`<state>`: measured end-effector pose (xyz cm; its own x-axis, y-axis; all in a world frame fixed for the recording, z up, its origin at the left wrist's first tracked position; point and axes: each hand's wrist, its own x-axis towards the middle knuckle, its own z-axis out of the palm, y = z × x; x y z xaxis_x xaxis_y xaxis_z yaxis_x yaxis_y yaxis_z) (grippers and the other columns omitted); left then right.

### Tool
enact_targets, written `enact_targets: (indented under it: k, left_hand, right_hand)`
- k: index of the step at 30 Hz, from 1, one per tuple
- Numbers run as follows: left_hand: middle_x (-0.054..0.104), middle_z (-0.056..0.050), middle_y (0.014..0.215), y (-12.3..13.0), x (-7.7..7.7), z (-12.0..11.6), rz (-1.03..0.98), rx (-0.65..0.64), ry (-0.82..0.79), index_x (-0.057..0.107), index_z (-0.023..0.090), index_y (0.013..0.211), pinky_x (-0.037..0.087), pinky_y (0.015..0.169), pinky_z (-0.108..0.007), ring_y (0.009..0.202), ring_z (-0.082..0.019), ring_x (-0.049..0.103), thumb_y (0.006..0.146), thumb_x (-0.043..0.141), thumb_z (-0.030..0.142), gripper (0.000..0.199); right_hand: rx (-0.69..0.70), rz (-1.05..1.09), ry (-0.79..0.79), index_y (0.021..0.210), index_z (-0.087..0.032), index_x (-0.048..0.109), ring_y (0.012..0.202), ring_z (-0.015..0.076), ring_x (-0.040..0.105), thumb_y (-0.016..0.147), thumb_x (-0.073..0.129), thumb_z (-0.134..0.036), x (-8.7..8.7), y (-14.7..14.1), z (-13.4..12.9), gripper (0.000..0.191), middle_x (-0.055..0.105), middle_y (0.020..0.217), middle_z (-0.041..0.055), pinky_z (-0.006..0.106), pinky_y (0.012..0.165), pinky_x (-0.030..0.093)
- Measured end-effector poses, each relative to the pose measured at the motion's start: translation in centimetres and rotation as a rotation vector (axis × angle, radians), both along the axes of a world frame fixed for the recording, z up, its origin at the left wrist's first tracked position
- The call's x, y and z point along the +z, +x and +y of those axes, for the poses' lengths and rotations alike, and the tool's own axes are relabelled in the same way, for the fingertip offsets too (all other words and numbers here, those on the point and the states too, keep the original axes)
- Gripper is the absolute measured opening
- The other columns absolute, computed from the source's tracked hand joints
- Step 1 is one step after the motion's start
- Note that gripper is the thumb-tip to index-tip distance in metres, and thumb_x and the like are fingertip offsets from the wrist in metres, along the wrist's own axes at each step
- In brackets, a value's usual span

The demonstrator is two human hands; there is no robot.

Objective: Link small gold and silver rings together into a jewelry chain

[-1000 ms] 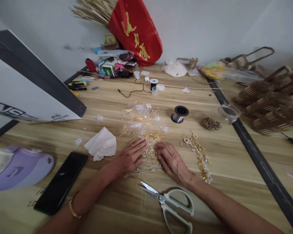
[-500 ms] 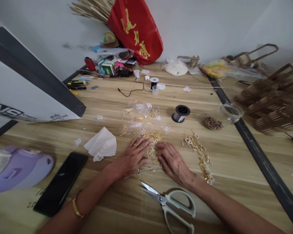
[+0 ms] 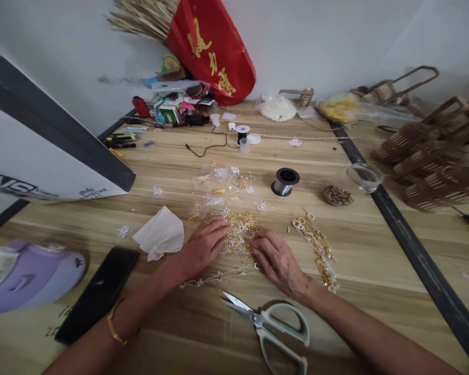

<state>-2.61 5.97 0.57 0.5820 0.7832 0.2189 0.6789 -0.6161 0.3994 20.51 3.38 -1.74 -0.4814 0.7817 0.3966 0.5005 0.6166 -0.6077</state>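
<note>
A loose pile of small gold and silver jewelry findings [image 3: 240, 232] lies between my hands. At the pile's left edge, my left hand [image 3: 203, 247] rests palm down, fingers extended close together and slightly bent. On the right edge, my right hand [image 3: 279, 263] has its fingers curled in, the tips touching the findings; whatever they pinch is hidden. A silver beaded chain [image 3: 219, 277] stretches below the pile, its ring end beside my right fingers. Scissors [image 3: 254, 316] with pale handles lie nearer me, blades parted. Gold and silver chains [image 3: 316, 247] are bunched to the right.
Small bags of findings [image 3: 219, 191] lie beyond the pile. A wire spool [image 3: 284, 182], a bag of dark beads [image 3: 337, 195] and a clear round container [image 3: 364, 177] stand farther right. Left are a white tissue [image 3: 160, 233], a phone [image 3: 97, 294] and a large box [image 3: 54, 151].
My left hand has drawn back to the left off the pile, its fingers closer together, uncovering more findings and chain. The right hand stays nearly in place.
</note>
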Motion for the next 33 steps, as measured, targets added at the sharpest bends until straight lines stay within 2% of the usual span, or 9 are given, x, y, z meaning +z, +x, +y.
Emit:
enact_targets:
  k: [2, 4, 7, 14, 21, 27, 33]
  left_hand:
    - [0.064, -0.007, 0.105, 0.3, -0.2, 1.0, -0.016, 0.034, -0.001, 0.062, 0.017, 0.108, 0.047, 0.091, -0.037, 0.102, -0.019, 0.056, 0.092, 0.044, 0.02, 0.025]
    - [0.066, -0.004, 0.088, 1.0, -0.4, 1.8, -0.045, 0.086, 0.026, 0.067, 0.017, 0.093, 0.047, 0.084, -0.036, 0.088, -0.018, 0.057, 0.089, 0.05, 0.021, 0.018]
    - [0.065, -0.003, 0.081, 2.1, -0.7, 2.6, -0.044, 0.109, 0.048, 0.067, 0.017, 0.084, 0.046, 0.083, -0.034, 0.084, -0.018, 0.056, 0.088, 0.053, 0.02, 0.015]
    - [0.064, -0.004, 0.077, 2.9, -0.9, 3.0, 0.061, 0.108, 0.109, 0.067, 0.017, 0.08, 0.044, 0.082, -0.035, 0.081, -0.019, 0.054, 0.088, 0.052, 0.02, 0.017]
    - [0.064, -0.004, 0.08, 2.8, -0.8, 3.2, 0.089, 0.087, 0.059, 0.067, 0.016, 0.081, 0.043, 0.084, -0.035, 0.083, -0.019, 0.055, 0.089, 0.051, 0.021, 0.018]
    - [0.062, -0.003, 0.075, 2.9, -1.2, 3.4, 0.085, 0.086, 0.08, 0.067, 0.018, 0.08, 0.043, 0.084, -0.035, 0.083, -0.019, 0.054, 0.09, 0.048, 0.022, 0.022]
    - [0.062, -0.003, 0.077, 3.0, -0.7, 3.6, 0.129, 0.036, 0.073, 0.066, 0.018, 0.08, 0.042, 0.083, -0.034, 0.08, -0.018, 0.054, 0.089, 0.048, 0.021, 0.021]
  right_hand:
    - [-0.013, 0.027, 0.003, 0.096, -0.02, 0.053, 0.092, 0.0212, 0.053, 0.093, 0.041, -0.018, -0.2, 0.2, 0.0, 0.013, 0.056, 0.098, 0.0092, 0.039, 0.081, 0.047]
    - [-0.019, 0.054, -0.002, 0.095, -0.02, 0.053, 0.087, 0.0204, 0.053, 0.093, 0.041, -0.018, -0.2, 0.3, 0.1, 0.013, 0.057, 0.092, 0.0078, 0.037, 0.077, 0.047]
    - [-0.034, 0.094, -0.012, 0.092, -0.02, 0.053, 0.081, 0.0193, 0.053, 0.093, 0.041, -0.019, -0.2, 0.4, 0.1, 0.011, 0.057, 0.086, 0.0064, 0.034, 0.072, 0.046]
    - [-0.044, 0.117, -0.007, 0.09, -0.02, 0.053, 0.077, 0.0184, 0.052, 0.093, 0.041, -0.02, -0.1, 0.4, 0.2, 0.012, 0.056, 0.082, 0.0051, 0.033, 0.069, 0.044]
    - [-0.041, 0.125, -0.03, 0.091, -0.019, 0.053, 0.079, 0.0184, 0.053, 0.092, 0.042, -0.019, -0.2, 0.4, 0.3, 0.011, 0.056, 0.084, 0.0053, 0.034, 0.071, 0.045]
    - [-0.046, 0.119, -0.016, 0.09, -0.02, 0.053, 0.079, 0.0184, 0.054, 0.092, 0.043, -0.019, -0.4, 0.4, 0.3, 0.01, 0.056, 0.084, 0.0054, 0.033, 0.071, 0.046]
    - [-0.042, 0.095, -0.027, 0.09, -0.02, 0.053, 0.078, 0.019, 0.053, 0.093, 0.042, -0.021, -0.4, 0.5, 0.3, 0.011, 0.056, 0.084, 0.0062, 0.034, 0.071, 0.045]
